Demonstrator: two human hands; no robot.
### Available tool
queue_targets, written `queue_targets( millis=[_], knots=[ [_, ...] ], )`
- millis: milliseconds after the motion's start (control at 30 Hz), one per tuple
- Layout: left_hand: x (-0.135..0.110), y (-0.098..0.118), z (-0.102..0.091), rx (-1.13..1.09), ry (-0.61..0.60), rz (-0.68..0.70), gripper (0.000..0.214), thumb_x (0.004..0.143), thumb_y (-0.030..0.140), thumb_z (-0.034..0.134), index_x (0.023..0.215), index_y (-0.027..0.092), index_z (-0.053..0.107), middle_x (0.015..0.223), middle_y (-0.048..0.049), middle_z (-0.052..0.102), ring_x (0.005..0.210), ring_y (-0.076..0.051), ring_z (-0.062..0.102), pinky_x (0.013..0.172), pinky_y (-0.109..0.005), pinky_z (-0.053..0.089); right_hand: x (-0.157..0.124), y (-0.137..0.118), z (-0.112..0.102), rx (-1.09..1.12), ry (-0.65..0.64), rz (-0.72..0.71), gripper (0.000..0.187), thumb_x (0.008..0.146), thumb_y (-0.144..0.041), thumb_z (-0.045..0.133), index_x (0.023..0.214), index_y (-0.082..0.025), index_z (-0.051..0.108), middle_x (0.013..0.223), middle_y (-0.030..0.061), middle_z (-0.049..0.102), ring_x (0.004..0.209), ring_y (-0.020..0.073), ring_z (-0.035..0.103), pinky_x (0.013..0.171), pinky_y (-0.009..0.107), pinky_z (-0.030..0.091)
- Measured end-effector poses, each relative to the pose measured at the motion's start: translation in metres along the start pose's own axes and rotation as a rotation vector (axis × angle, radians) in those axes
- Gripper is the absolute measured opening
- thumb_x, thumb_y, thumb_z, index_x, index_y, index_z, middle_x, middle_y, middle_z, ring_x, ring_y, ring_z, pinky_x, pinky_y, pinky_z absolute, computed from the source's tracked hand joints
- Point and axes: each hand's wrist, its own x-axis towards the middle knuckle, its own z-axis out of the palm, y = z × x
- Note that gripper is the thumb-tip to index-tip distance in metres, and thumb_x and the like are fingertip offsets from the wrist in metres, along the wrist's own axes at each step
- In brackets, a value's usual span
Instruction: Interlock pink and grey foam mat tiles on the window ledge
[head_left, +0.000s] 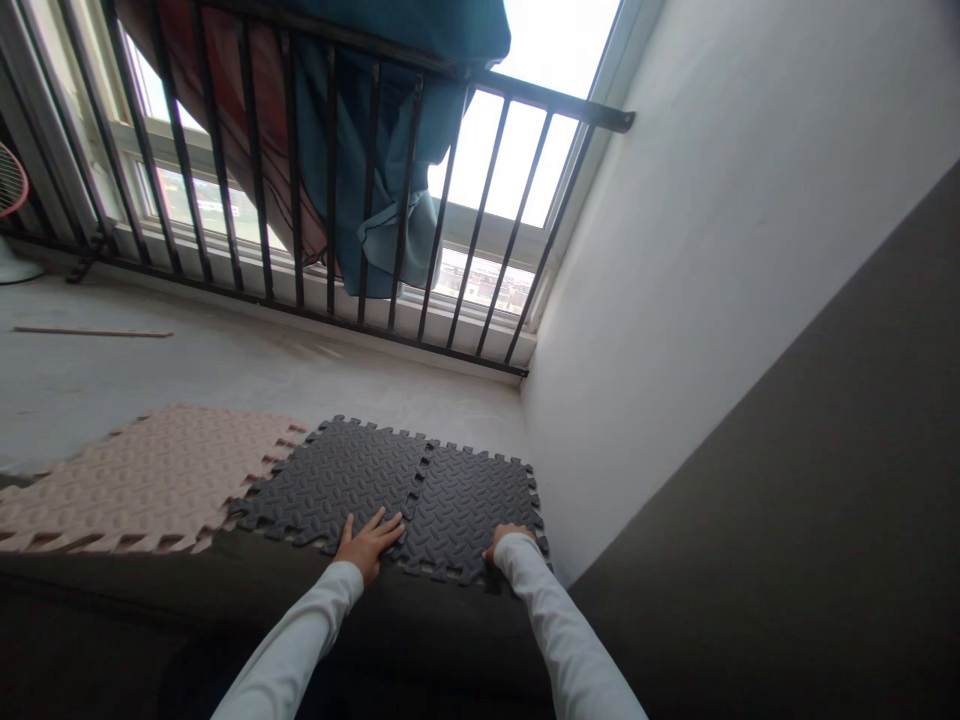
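Observation:
Two dark grey interlocking foam floor tiles lie side by side on the concrete floor, the left tile [334, 480] and the right tile [476, 505]. My left hand [367, 542] lies flat with fingers spread on the near edge, at the seam between the two tiles. My right hand [508, 535] rests at the near edge of the right tile, fingers curled down onto it; what lies under them is hidden. Both arms wear white sleeves.
A beige foam tile [150, 475] joins the dark ones on the left. A black metal railing [330, 200] with blue and red cloth [375, 150] hung over it fronts the window. A white wall [712, 250] stands at the right. A wooden strip [90, 331] lies far left.

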Motion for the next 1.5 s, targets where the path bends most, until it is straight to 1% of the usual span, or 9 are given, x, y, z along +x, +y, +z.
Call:
queue_targets(
  millis=[333, 700, 833, 900, 1000, 1133, 1300, 1400, 1500],
  knots=[
    [-0.013, 0.009, -0.009, 0.047, -0.044, -0.01, 0.085, 0.054, -0.001, 0.028, 0.13, 0.035, 0.022, 0.141, 0.0111, 0.016, 0.132, -0.016, 0.009, 0.101, -0.06, 0.002, 0.003, -0.001, 0.0, 0.018, -0.007, 0.011, 0.06, 0.055, -0.041, 0.068, 0.11, -0.018, 0.057, 0.116, 0.012, 0.055, 0.109, 0.028, 0.048, 0.088, 0.038, 0.043],
    [-0.014, 0.02, -0.007, 0.005, -0.043, -0.08, 0.079, 0.058, 0.0, 0.026, 0.13, 0.033, 0.025, 0.141, 0.0128, 0.017, 0.132, -0.015, 0.01, 0.101, -0.059, 0.003, 0.011, -0.004, -0.001, 0.031, -0.027, -0.021, 0.059, 0.052, -0.03, 0.07, 0.108, -0.017, 0.058, 0.114, 0.0145, 0.056, 0.103, 0.0284, 0.052, 0.086, 0.04, 0.045],
    [-0.005, 0.015, -0.012, -0.073, -0.021, -0.061, 0.064, 0.065, 0.016, 0.033, 0.125, 0.035, 0.035, 0.139, 0.0092, 0.027, 0.13, -0.021, 0.018, 0.099, -0.062, 0.008, 0.011, -0.003, 0.001, 0.017, -0.015, -0.03, 0.056, 0.053, -0.032, 0.069, 0.106, -0.017, 0.059, 0.112, 0.0148, 0.057, 0.102, 0.0287, 0.053, 0.084, 0.04, 0.046],
    [0.003, 0.015, -0.017, -0.112, 0.012, -0.089, 0.053, 0.069, 0.024, 0.033, 0.119, 0.036, 0.043, 0.135, 0.0066, 0.037, 0.125, -0.022, 0.027, 0.097, -0.062, 0.017, 0.009, -0.002, 0.001, 0.014, -0.006, -0.022, 0.054, 0.055, -0.034, 0.068, 0.106, -0.018, 0.06, 0.112, 0.0148, 0.057, 0.102, 0.0288, 0.053, 0.084, 0.04, 0.046],
    [0.013, 0.021, -0.02, -0.105, 0.058, -0.116, 0.045, 0.075, 0.031, 0.032, 0.118, 0.036, 0.045, 0.13, 0.0021, 0.045, 0.117, -0.025, 0.036, 0.09, -0.059, 0.028, 0.005, -0.002, 0.0, 0.014, -0.002, -0.004, 0.054, 0.056, -0.036, 0.067, 0.107, -0.019, 0.059, 0.113, 0.0136, 0.057, 0.105, 0.0283, 0.052, 0.085, 0.039, 0.045],
    [0.022, 0.035, -0.016, -0.02, 0.107, -0.158, 0.044, 0.076, 0.035, 0.037, 0.119, 0.032, 0.045, 0.132, -0.0025, 0.042, 0.117, -0.03, 0.032, 0.088, -0.058, 0.029, 0.003, -0.001, 0.002, -0.022, 0.001, 0.005, 0.055, 0.06, -0.041, 0.063, 0.109, -0.017, 0.058, 0.114, 0.0131, 0.056, 0.11, 0.0287, 0.047, 0.089, 0.04, 0.041],
    [0.034, 0.041, -0.011, -0.01, 0.116, -0.158, 0.038, 0.076, 0.031, 0.04, 0.112, 0.024, 0.052, 0.138, -0.0052, 0.032, 0.123, -0.027, 0.027, 0.096, -0.055, 0.025, 0.004, -0.002, 0.004, -0.072, -0.017, -0.002, 0.059, 0.062, -0.042, 0.06, 0.113, -0.015, 0.054, 0.122, 0.0132, 0.05, 0.117, 0.0304, 0.039, 0.094, 0.043, 0.035],
    [0.043, 0.039, -0.011, -0.032, 0.086, -0.13, 0.042, 0.076, 0.027, 0.039, 0.116, 0.021, 0.048, 0.141, -0.0044, 0.026, 0.128, -0.023, 0.023, 0.101, -0.051, 0.022, 0.004, -0.002, 0.004, -0.074, -0.027, -0.006, 0.06, 0.063, -0.042, 0.058, 0.115, -0.015, 0.053, 0.123, 0.0136, 0.049, 0.118, 0.0308, 0.038, 0.095, 0.044, 0.034],
    [0.05, 0.039, -0.013, -0.028, 0.06, -0.119, 0.049, 0.075, 0.027, 0.041, 0.123, 0.017, 0.041, 0.139, -0.0093, 0.031, 0.127, -0.023, 0.025, 0.101, -0.047, 0.024, 0.004, -0.002, 0.004, -0.066, -0.04, -0.002, 0.062, 0.062, -0.043, 0.059, 0.116, -0.013, 0.052, 0.124, 0.0151, 0.047, 0.119, 0.0315, 0.036, 0.096, 0.045, 0.032]
  ],
)
